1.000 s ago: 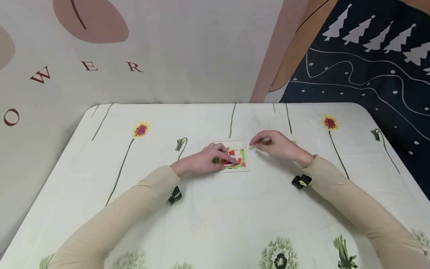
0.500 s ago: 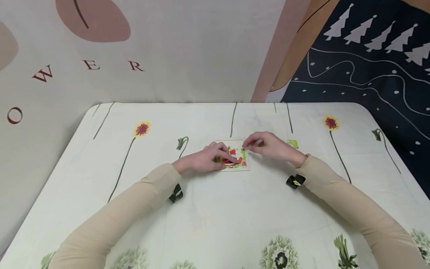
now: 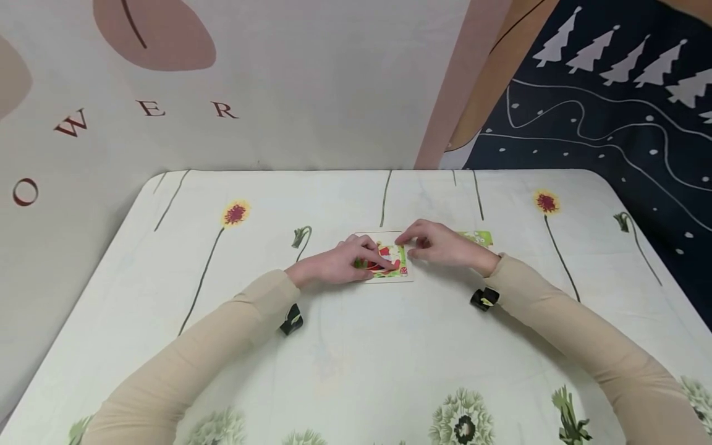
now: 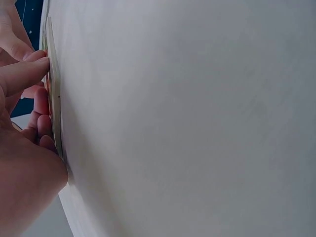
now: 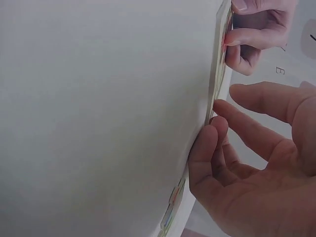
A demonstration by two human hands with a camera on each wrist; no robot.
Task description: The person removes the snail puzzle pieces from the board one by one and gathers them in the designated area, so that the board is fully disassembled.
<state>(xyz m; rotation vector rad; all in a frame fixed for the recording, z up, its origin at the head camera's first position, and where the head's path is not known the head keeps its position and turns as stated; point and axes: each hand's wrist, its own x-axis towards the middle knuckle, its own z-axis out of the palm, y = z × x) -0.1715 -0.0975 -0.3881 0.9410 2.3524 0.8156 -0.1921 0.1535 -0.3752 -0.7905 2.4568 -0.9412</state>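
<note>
Puzzle board (image 3: 392, 280): coloured picture (image 3: 385, 251) inside, left fingers (image 3: 381, 262) atop.

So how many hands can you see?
2: the bare left hand rests on the flat, pale-rimmed, red-and-green picture board, and the bare right hand is by its far right corner. The wrist views show the same two.

Both arms stretched forward, left grip (image 3: 345, 261) and right grip (image 3: 445, 246) near each other, a narrow gap between.
Long beige sleeves to the wrists; left forearm (image 3: 222, 337) and right forearm (image 3: 578, 327) slant inward. Left grip: back of hand up, index finger extended toward the other side, thumb lower, some fingers bent under. Right grip: wrist angled inward, thumb and index parted, other fingers (image 5: 203, 148) bent.
</note>
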